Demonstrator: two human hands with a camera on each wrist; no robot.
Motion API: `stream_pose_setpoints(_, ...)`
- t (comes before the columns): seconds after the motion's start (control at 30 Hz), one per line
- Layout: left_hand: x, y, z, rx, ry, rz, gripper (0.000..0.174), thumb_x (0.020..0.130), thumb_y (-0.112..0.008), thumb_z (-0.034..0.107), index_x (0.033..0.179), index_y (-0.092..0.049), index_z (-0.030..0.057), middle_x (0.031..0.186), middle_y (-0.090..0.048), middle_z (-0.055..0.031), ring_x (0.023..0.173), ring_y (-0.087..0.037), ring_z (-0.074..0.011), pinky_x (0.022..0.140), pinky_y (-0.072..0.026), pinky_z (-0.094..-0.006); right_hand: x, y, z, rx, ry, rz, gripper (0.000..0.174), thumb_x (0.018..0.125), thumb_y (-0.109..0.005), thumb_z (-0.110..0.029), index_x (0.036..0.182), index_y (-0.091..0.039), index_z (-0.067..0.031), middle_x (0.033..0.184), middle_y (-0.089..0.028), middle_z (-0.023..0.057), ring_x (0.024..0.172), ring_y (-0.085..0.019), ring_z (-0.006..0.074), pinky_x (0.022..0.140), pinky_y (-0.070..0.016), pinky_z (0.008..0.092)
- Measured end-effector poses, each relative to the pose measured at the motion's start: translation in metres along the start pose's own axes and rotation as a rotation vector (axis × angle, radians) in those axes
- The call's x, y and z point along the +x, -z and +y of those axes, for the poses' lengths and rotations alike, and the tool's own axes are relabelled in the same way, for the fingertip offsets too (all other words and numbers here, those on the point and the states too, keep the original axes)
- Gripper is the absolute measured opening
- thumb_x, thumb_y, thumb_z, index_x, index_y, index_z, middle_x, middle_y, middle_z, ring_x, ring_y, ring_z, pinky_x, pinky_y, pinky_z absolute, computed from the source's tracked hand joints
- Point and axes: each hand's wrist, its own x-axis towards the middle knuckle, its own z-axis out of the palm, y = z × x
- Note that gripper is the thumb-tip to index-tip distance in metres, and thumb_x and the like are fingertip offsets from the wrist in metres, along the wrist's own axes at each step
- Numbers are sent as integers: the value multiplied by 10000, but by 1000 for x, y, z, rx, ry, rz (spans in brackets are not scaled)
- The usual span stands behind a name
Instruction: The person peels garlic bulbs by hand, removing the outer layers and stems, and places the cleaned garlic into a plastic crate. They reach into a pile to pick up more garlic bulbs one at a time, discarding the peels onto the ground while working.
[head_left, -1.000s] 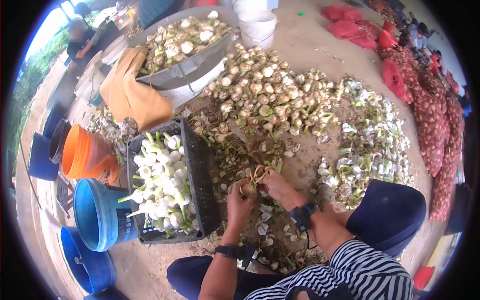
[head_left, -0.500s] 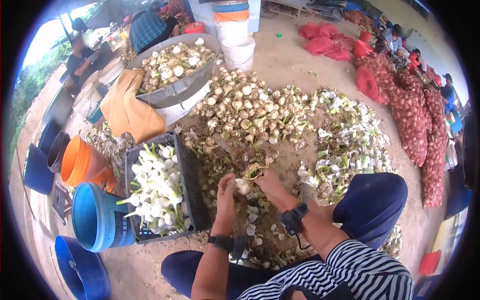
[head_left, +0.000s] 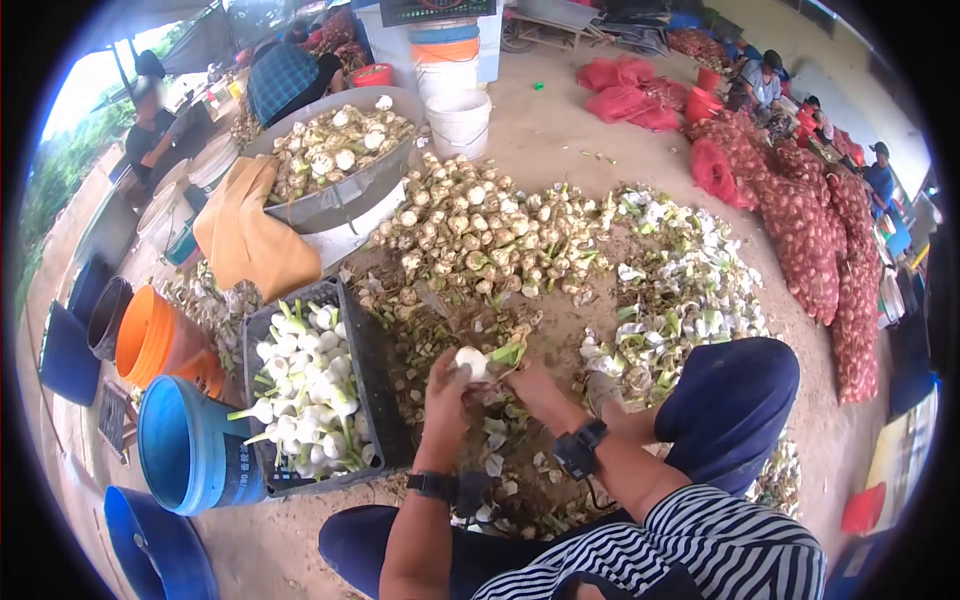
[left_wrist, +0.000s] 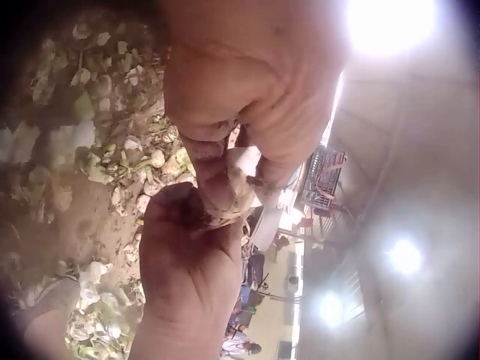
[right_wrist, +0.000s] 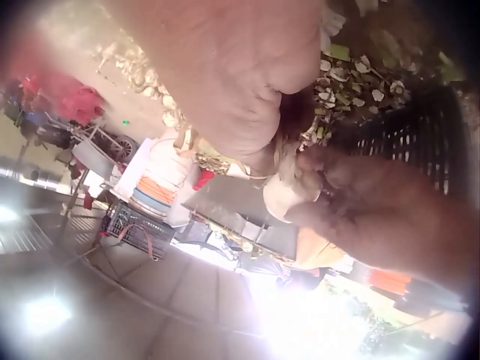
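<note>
Between my hands is a white garlic bulb (head_left: 472, 362) with a green stem (head_left: 508, 353), in front of my knees. My left hand (head_left: 447, 392) holds the bulb between thumb and fingers, plain in the right wrist view, where the pale bulb (right_wrist: 280, 198) shows. At the stem end, my right hand (head_left: 541, 390) pinches the stem and its loose outer leaves; its fingertips are partly hidden. To the left stands a black crate (head_left: 385, 400) of peeled white garlic with short green stems (head_left: 315, 385).
Unpeeled garlic (head_left: 480, 220) lies heaped ahead, beside shed skins (head_left: 690, 270). Behind is a grey tub (head_left: 375, 185) of garlic. A blue bucket (head_left: 180, 445) and an orange bucket (head_left: 150, 335) flank the crate. Red net sacks (head_left: 800, 240) line the right; other people sit farther off.
Dry outer leaves have been pulled back from the garlic, and its white bulb now shows in my left hand. My right hand has shifted to the stem. The head view has tilted upward.
</note>
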Motion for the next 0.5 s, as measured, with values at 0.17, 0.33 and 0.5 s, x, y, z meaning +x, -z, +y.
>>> stream_pose_setpoints(0.17, 4, 26, 2, 80, 171, 50, 427, 978, -469, 376, 1082, -607, -14, 838, -661, -103, 715, -647, -162, 602, -508, -285, -2, 4, 11, -158, 470, -245, 234, 911, -552, -35, 1132, -629, -23, 964, -655, 3, 842, -580, 93, 743, -460, 268)
stream_pose_setpoints(0.33, -4, -2, 6, 950, -432, 261, 343, 887, -590, 283, 1099, -622, 14, 927, -658, -198, 924, -623, -363, 822, -474, -408, 11, 18, 29, -48, 90, -38, 234, 910, -572, -89, 1132, -631, -45, 979, -663, 34, 856, -584, 108, 752, -471, 296)
stream_pose_setpoints(0.5, -1, 4, -2, 1315, -436, 70, 267, 765, -692, 164, 1003, -654, 49, 863, -658, -173, 804, -604, -406, 725, -486, -439, -3, 13, -6, -576, 25, -25, 241, 883, -603, -130, 1102, -619, -32, 977, -667, 139, 867, -634, 195, 721, -481, 335)
